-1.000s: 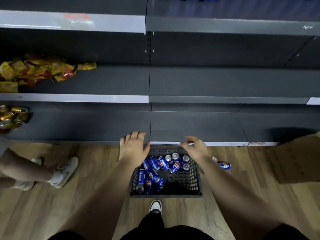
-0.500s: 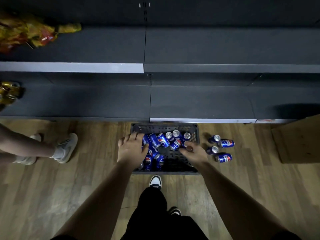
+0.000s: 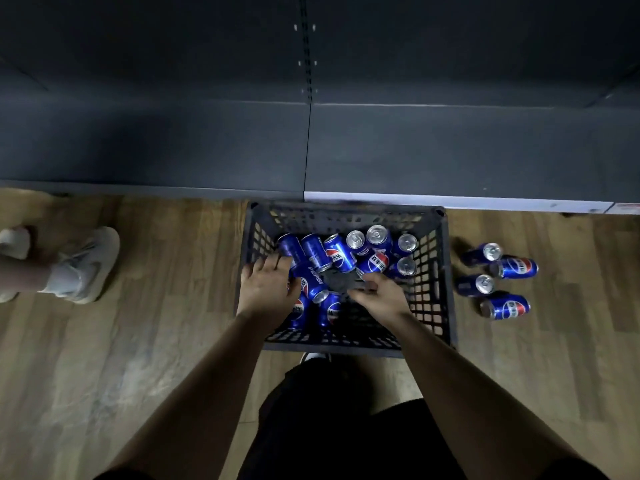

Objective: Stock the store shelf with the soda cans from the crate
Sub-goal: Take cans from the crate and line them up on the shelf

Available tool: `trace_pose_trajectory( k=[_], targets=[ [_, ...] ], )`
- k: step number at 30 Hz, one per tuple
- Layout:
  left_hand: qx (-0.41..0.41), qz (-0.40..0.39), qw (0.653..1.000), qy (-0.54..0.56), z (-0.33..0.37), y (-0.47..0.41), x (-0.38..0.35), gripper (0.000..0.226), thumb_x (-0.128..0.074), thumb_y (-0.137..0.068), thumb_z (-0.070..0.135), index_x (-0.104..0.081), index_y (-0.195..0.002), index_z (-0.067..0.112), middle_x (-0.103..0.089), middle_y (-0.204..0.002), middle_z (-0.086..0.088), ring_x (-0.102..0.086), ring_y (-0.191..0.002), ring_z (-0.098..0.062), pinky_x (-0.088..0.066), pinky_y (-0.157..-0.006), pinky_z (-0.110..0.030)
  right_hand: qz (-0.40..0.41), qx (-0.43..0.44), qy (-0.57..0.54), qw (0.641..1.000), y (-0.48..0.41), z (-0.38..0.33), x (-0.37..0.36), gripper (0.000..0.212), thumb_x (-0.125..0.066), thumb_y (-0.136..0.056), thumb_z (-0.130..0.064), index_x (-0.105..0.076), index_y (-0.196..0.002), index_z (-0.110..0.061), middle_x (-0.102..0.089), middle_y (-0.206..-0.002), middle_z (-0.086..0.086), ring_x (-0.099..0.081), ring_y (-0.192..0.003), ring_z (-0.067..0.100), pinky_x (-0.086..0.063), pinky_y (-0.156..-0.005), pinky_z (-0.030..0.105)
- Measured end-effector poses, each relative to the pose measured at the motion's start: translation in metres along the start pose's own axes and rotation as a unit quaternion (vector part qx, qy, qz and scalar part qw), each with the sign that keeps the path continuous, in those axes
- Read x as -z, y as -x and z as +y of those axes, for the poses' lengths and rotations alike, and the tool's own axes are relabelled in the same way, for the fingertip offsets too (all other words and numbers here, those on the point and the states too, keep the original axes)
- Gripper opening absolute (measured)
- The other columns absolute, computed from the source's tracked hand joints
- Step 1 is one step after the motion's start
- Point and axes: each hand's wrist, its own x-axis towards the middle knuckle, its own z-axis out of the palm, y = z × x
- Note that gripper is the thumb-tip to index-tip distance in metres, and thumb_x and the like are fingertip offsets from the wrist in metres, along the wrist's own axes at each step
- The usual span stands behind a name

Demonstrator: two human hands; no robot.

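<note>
A black plastic crate (image 3: pixel 434 289) stands on the wood floor against the base of the dark store shelf (image 3: pixel 450 150). Several blue soda cans (image 3: pixel 337 254) lie and stand in its far half. My left hand (image 3: pixel 266 289) reaches into the crate's left side, fingers spread over lying cans, thumb against one blue can (image 3: pixel 311 280). My right hand (image 3: pixel 379 294) hovers over the crate's middle with fingers loosely curled toward the bare crate floor; I see nothing in it. The lowest shelf board in view holds no cans.
Several more soda cans (image 3: pixel 512 268) lie and stand on the floor just right of the crate. Another person's leg and pale shoe (image 3: pixel 81 268) stand at the left. My own shoe (image 3: pixel 315 356) is just behind the crate.
My view has tilted down, and the upper shelves have left the frame. Both hands have dropped from the shelf edge into the crate, the left onto the cans.
</note>
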Motion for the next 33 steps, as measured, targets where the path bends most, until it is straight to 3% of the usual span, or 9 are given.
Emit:
trace_pose_trajectory(
  k=[8, 14, 18, 20, 23, 25, 29, 31, 33],
  targets=[
    [-0.002, -0.01, 1.0, 0.015, -0.031, -0.068, -0.124, 0.048, -0.043, -0.095, 0.043, -0.042, -0.138, 0.021, -0.044, -0.141, -0.003, -0.038, -0.129, -0.025, -0.024, -0.11, -0.047, -0.025, -0.006, 0.018, 1.0, -0.113, 0.057, -0.075, 0.064, -0.073, -0.081, -0.044, -0.054, -0.136, -0.016, -0.061, -0.13, 0.004, -0.058, -0.118, 0.02, -0.043, -0.094, 0.024],
    [0.015, 0.004, 1.0, 0.016, -0.047, -0.089, -0.17, 0.049, -0.041, -0.095, 0.044, -0.041, -0.138, 0.02, -0.045, -0.14, -0.004, -0.039, -0.129, -0.025, -0.026, -0.107, -0.045, -0.036, 0.003, 0.032, 0.999, -0.164, 0.072, -0.111, 0.067, -0.073, -0.081, -0.045, -0.053, -0.137, -0.014, -0.06, -0.13, 0.003, -0.056, -0.119, 0.019, -0.037, -0.089, 0.02],
    [0.024, 0.009, 0.999, 0.035, -0.056, -0.097, -0.185, 0.044, -0.042, -0.096, 0.04, -0.043, -0.135, 0.019, -0.045, -0.138, -0.006, -0.04, -0.127, -0.024, -0.027, -0.106, -0.042, -0.05, 0.01, 0.034, 0.998, -0.184, 0.07, -0.126, 0.053, -0.073, -0.08, -0.045, -0.06, -0.124, -0.018, -0.062, -0.105, -0.006, -0.058, -0.102, 0.013, -0.038, -0.082, 0.022],
    [0.024, 0.004, 0.999, 0.048, -0.06, -0.098, -0.191, 0.042, -0.042, -0.097, 0.038, -0.043, -0.135, 0.018, -0.045, -0.137, -0.007, -0.04, -0.126, -0.025, -0.027, -0.106, -0.041, -0.057, 0.017, 0.036, 0.998, -0.189, 0.069, -0.135, 0.049, -0.074, -0.078, -0.048, -0.061, -0.117, -0.023, -0.064, -0.102, -0.008, -0.063, -0.1, 0.014, -0.042, -0.081, 0.025],
    [0.026, -0.008, 0.997, 0.077, -0.064, -0.098, -0.195, 0.041, -0.043, -0.097, 0.035, -0.043, -0.134, 0.018, -0.044, -0.138, -0.007, -0.04, -0.126, -0.025, -0.029, -0.107, -0.043, -0.085, 0.013, 0.03, 0.996, -0.191, 0.067, -0.144, 0.051, -0.076, -0.077, -0.048, -0.058, -0.117, -0.024, -0.063, -0.1, -0.009, -0.061, -0.072, 0.001, -0.043, -0.067, 0.02],
    [0.029, -0.016, 0.996, 0.088, -0.065, -0.098, -0.195, 0.039, -0.042, -0.098, 0.034, -0.043, -0.134, 0.019, -0.043, -0.139, -0.006, -0.04, -0.126, -0.023, -0.026, -0.108, -0.043, -0.088, 0.006, 0.035, 0.995, -0.193, 0.069, -0.152, 0.055, -0.076, -0.077, -0.048, -0.055, -0.121, -0.022, -0.063, -0.102, -0.007, -0.057, -0.065, -0.003, -0.043, -0.064, 0.02],
    [0.029, -0.012, 0.996, 0.081, -0.066, -0.099, -0.198, 0.04, -0.042, -0.098, 0.034, -0.043, -0.135, 0.02, -0.043, -0.139, -0.005, -0.038, -0.128, -0.023, -0.022, -0.11, -0.043, -0.05, -0.004, 0.058, 0.997, -0.195, 0.07, -0.166, 0.059, -0.076, -0.069, -0.058, -0.057, -0.114, -0.025, -0.068, -0.109, -0.002, -0.067, -0.087, 0.016, -0.054, -0.085, 0.034],
    [0.026, -0.011, 0.997, 0.076, -0.066, -0.1, -0.2, 0.04, -0.042, -0.097, 0.035, -0.043, -0.135, 0.02, -0.044, -0.138, -0.005, -0.038, -0.127, -0.023, -0.024, -0.108, -0.042, -0.053, -0.008, 0.057, 0.997, -0.195, 0.07, -0.167, 0.054, -0.075, -0.065, -0.062, -0.059, -0.103, -0.028, -0.071, -0.101, -0.002, -0.07, -0.083, 0.019, -0.057, -0.083, 0.039],
    [0.025, -0.017, 0.996, 0.079, -0.064, -0.101, -0.199, 0.04, -0.043, -0.097, 0.035, -0.044, -0.134, 0.019, -0.044, -0.137, -0.006, -0.039, -0.125, -0.024, -0.028, -0.106, -0.041, -0.047, -0.012, 0.047, 0.998, -0.198, 0.074, -0.164, 0.064, -0.071, -0.053, -0.071, -0.062, -0.099, -0.027, -0.072, -0.095, -0.002, -0.071, -0.079, 0.022, -0.058, -0.08, 0.041]
  ],
)
